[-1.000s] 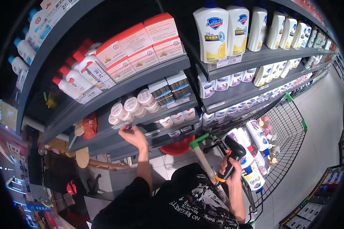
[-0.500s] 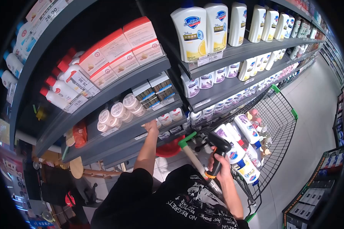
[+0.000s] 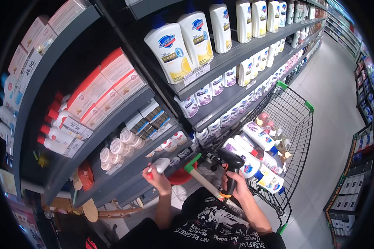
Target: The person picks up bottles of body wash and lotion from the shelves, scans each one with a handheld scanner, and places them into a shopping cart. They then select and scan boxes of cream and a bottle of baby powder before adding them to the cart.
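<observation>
My left hand (image 3: 157, 182) is closed around a white bottle (image 3: 161, 165) with a red cap, just in front of the lower shelf. Similar white bottles (image 3: 170, 144) stand on that shelf behind it. In my right hand (image 3: 238, 184) is a black handheld barcode scanner (image 3: 232, 161), gripped by its handle with the head upward. Beside the scanner, the shopping cart (image 3: 300, 120) holds several white pump bottles (image 3: 259, 137) lying on their sides, and smaller bottles farther in.
Shelves (image 3: 224, 62) of lemon-labelled body wash bottles (image 3: 170, 52) rise ahead. To the left are pink-and-red boxes (image 3: 108, 83) and round jars (image 3: 119, 146). A red basin (image 3: 182, 176) is below the shelf. The tiled aisle (image 3: 320, 108) runs along the right.
My left hand has drawn back from the lower shelf and now has a white bottle in it. The view has shifted; the scanner stays in my right hand.
</observation>
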`<state>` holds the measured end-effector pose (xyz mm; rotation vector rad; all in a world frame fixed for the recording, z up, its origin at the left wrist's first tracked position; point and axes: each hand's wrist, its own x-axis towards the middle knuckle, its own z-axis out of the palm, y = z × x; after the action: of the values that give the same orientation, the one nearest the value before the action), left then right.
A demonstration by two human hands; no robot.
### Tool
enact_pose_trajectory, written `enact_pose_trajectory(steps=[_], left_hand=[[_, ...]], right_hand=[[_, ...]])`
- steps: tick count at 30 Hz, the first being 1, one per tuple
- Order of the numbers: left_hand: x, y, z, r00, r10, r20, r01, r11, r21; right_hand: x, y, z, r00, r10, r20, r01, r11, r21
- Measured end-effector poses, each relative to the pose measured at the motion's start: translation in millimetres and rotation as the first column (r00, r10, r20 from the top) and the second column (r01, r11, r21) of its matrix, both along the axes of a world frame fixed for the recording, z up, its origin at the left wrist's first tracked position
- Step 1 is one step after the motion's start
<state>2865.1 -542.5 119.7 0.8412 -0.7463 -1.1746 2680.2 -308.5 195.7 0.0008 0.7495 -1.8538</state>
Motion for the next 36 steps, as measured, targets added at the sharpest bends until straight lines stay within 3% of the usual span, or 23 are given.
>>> enact_pose_trajectory(steps=[4, 6, 10, 12, 13, 14, 16, 17, 18, 20, 21, 22, 24, 25, 28, 30, 33, 34, 36], left_hand=[[-15, 37, 84, 0.984, -0.109, -0.14, 0.108, 0.994, -0.017], [-34, 38, 114, 0.924, -0.288, -0.25, 0.265, 0.957, -0.119], [-65, 32, 128, 0.778, -0.464, -0.423, 0.468, 0.878, -0.103], [-82, 28, 133, 0.604, -0.598, -0.527, 0.584, 0.782, -0.218], [-92, 28, 137, 0.675, -0.538, -0.505, 0.55, 0.823, -0.143], [-98, 25, 136, 0.663, -0.556, -0.502, 0.569, 0.81, -0.146], [-106, 17, 133, 0.54, -0.814, -0.213, 0.683, 0.572, -0.455], [-111, 17, 140, 0.497, -0.862, -0.097, 0.721, 0.472, -0.507], [-114, 14, 143, 0.48, -0.873, -0.093, 0.734, 0.457, -0.502], [-120, 9, 153, 0.147, -0.983, 0.109, 0.852, 0.07, -0.518], [-122, 11, 160, 0.088, -0.992, 0.094, 0.899, 0.038, -0.436], [-125, 11, 170, 0.077, -0.993, 0.094, 0.898, 0.028, -0.44], [-133, 5, 186, 0.081, -0.99, 0.116, 0.994, 0.072, -0.079], [-137, -2, 186, 0.096, -0.989, 0.116, 0.995, 0.098, 0.008], [-144, -21, 182, 0.078, -0.997, -0.026, 0.986, 0.073, 0.15], [-146, -20, 180, 0.019, -0.997, -0.078, 0.987, 0.007, 0.158], [-152, -10, 160, 0.145, -0.97, -0.197, 0.942, 0.075, 0.328], [-158, -6, 150, 0.133, -0.969, -0.206, 0.942, 0.059, 0.329], [-168, 7, 128, 0.389, -0.88, -0.271, 0.861, 0.242, 0.448]], right_hand=[[0, 1, 0, 1.0, -0.009, 0.02, 0.01, 0.999, -0.046], [-1, 4, 3, 0.999, -0.038, 0.024, 0.041, 0.991, -0.125], [-2, 8, 6, 0.998, -0.063, -0.02, 0.058, 0.978, -0.199], [-2, 10, 10, 0.989, -0.05, -0.137, 0.024, 0.983, -0.183], [-2, 11, 10, 0.985, -0.037, -0.171, 0.003, 0.981, -0.194], [-1, 12, 10, 0.979, -0.024, -0.204, -0.018, 0.979, -0.201], [2, 15, 15, 0.97, 0.014, -0.245, -0.06, 0.982, -0.18], [3, 15, 18, 0.966, 0.032, -0.255, -0.077, 0.983, -0.169], [5, 16, 20, 0.963, 0.052, -0.265, -0.096, 0.983, -0.156], [4, 17, 13, 0.958, 0.059, -0.279, -0.109, 0.98, -0.167], [3, 18, 11, 0.95, 0.086, -0.301, -0.144, 0.974, -0.175], [2, 19, 12, 0.949, 0.075, -0.305, -0.133, 0.976, -0.175], [2, 19, 22, 0.886, 0.126, -0.445, -0.191, 0.976, -0.103], [4, 20, 30, 0.879, 0.123, -0.46, -0.188, 0.977, -0.097], [5, 17, 25, 0.833, 0.197, -0.517, -0.278, 0.957, -0.083], [5, 15, 25, 0.81, 0.22, -0.544, -0.31, 0.948, -0.078], [8, 18, 27, 0.864, 0.127, -0.488, -0.209, 0.971, -0.118], [8, 18, 30, 0.874, 0.113, -0.473, -0.203, 0.968, -0.145], [7, 21, 33, 0.889, 0.091, -0.449, -0.179, 0.971, -0.157]])
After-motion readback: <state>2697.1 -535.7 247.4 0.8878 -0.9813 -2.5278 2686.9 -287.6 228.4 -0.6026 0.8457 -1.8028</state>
